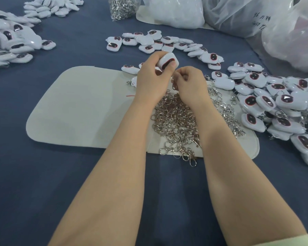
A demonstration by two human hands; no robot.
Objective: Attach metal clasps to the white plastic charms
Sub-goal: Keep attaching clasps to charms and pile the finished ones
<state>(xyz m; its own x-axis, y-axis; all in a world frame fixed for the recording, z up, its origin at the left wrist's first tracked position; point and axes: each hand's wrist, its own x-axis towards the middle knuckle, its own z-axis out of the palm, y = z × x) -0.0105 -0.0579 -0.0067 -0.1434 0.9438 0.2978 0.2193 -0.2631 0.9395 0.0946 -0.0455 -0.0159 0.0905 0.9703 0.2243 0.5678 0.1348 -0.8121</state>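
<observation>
At cloth (43, 183) left edge, charm pile (11, 43) is cut off by frame; far pile (52, 7) cropped at top. L hand (151, 80) grips one charm (167, 61) above mat's far edge, thumb on its dark face. R hand (190, 82), fingers curled, pinches a clasp (173, 83), mostly hidden btwn hands. Clasp heap (176, 125) on mat (75, 107), partly under forearms. Right pile (274, 103) runs off right edge. Far-right plastic bags (238, 11) cropped, writing unreadable. Cloth dark blue, flat.

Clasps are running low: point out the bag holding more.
The small clear bag at the far edge, left of the white bags: silvery clasps show through it alone.
</observation>
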